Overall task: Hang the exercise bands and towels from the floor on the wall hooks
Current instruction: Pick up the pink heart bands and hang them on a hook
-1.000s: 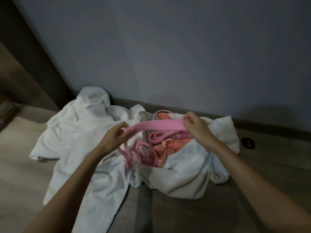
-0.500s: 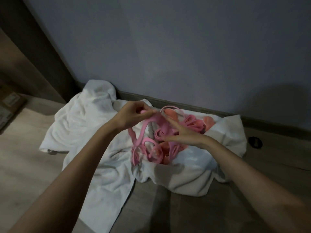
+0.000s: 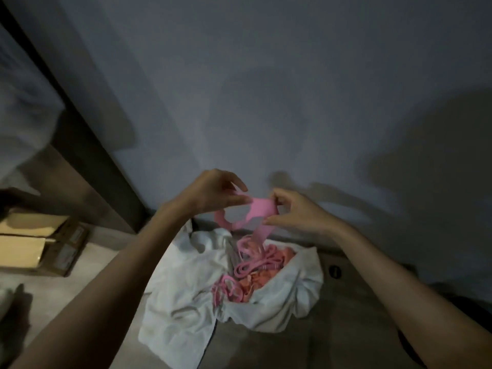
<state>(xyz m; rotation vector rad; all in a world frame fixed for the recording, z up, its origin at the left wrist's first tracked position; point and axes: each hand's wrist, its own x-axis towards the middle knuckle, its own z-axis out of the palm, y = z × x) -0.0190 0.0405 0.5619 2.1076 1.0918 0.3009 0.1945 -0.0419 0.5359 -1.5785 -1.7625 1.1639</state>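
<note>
I hold a flat pink exercise band (image 3: 259, 211) up in front of the wall with both hands. My left hand (image 3: 213, 191) pinches its upper left part and my right hand (image 3: 292, 211) grips its right side. The band's loose end hangs down toward the pile. Below, white towels (image 3: 186, 296) lie crumpled on the floor. On them rests a tangle of more pink and orange bands (image 3: 253, 270). No wall hooks are in view.
An open cardboard box (image 3: 40, 243) sits on the floor at the left. A dark door frame (image 3: 80, 139) runs up the left side of the grey wall (image 3: 266, 89). A small round black floor fitting (image 3: 335, 271) lies right of the towels.
Both hands have risen from the pile, lifting one pink band clear of the others. The view has tilted up, showing more wall and the box at the left.
</note>
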